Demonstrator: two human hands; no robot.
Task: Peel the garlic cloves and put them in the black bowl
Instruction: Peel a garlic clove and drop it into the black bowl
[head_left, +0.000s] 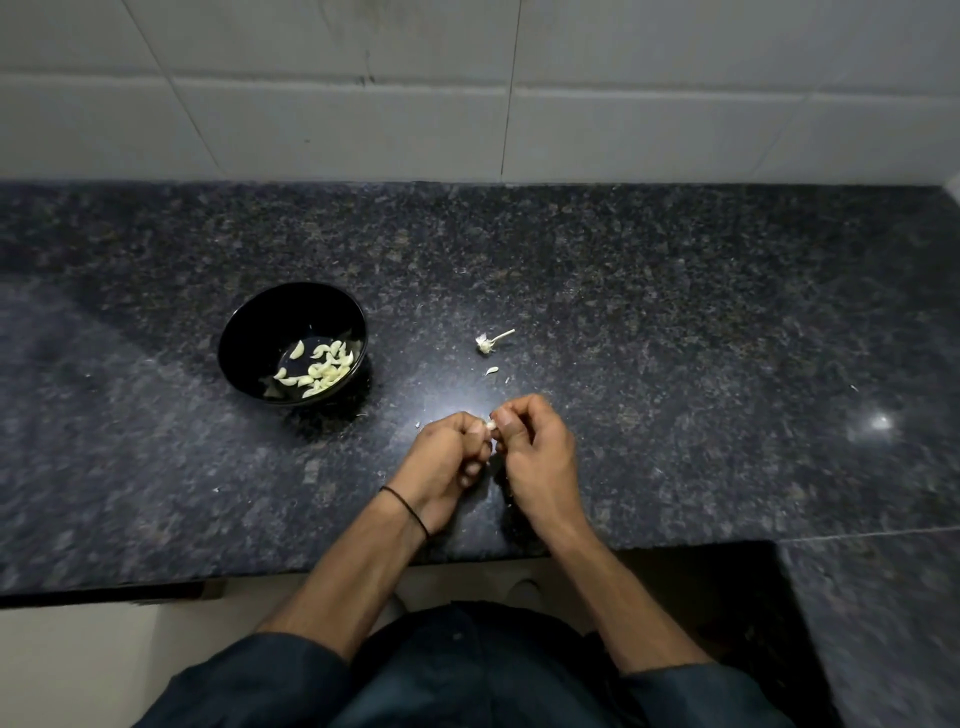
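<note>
A small pale garlic clove (490, 426) is pinched between the fingertips of both hands, just above the dark counter. My left hand (448, 458) and my right hand (535, 451) meet at the clove, fingers curled around it. The black bowl (244, 332) stands to the upper left of my hands and holds several peeled cloves (319, 370). A garlic stem with its root end (491, 341) lies on the counter beyond my hands. A small scrap of skin (491, 370) lies nearer.
The dark speckled granite counter (675, 322) runs wide to both sides, backed by a white tiled wall (467, 88). Tiny flakes of garlic skin are scattered near my hands. The counter's front edge (156, 587) lies below my wrists.
</note>
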